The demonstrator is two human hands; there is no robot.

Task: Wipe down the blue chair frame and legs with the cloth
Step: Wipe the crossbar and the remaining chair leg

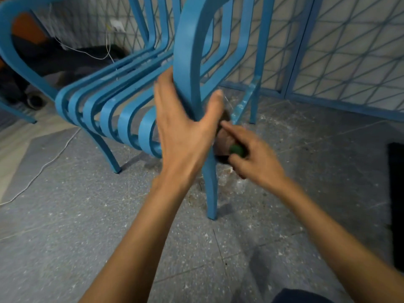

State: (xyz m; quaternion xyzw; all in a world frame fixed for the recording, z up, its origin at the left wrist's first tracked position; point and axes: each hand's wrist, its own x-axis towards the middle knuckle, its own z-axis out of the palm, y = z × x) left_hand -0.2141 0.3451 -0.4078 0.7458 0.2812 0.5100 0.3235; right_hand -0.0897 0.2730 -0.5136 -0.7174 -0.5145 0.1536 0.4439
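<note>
View from above of a person's two bare forearms reaching to a blue chair [190,62] made of curved slats, standing on a speckled grey floor [87,237].

The left hand [185,127] wraps the near upright of the frame where the armrest loop runs down into the front leg [212,193]. The thumb lies on the right side and the fingers [164,90] curl round the far side. This grasp probably steadies the chair while the other hand rubs.

The right hand [255,158] is clenched round a bunched brownish cloth [223,141] and presses it against the frame just behind the left hand, at the top of that leg. The cloth sits low and on the outer face, which suggests the joint between seat and leg is being wiped, with the leg below not yet reached.

Motion blur softens both hands. The left hand hides the spot where cloth meets metal. A green patch [237,150] shows at the right fingers; whether it is part of the cloth or something separate cannot be told.

A white cable [43,167] trails over the floor on the left. A blue lattice screen [349,51] stands behind. Dark shapes [54,57] beyond the chair are too dim to name, and a dark mat [395,193] is cut off at the right edge.
</note>
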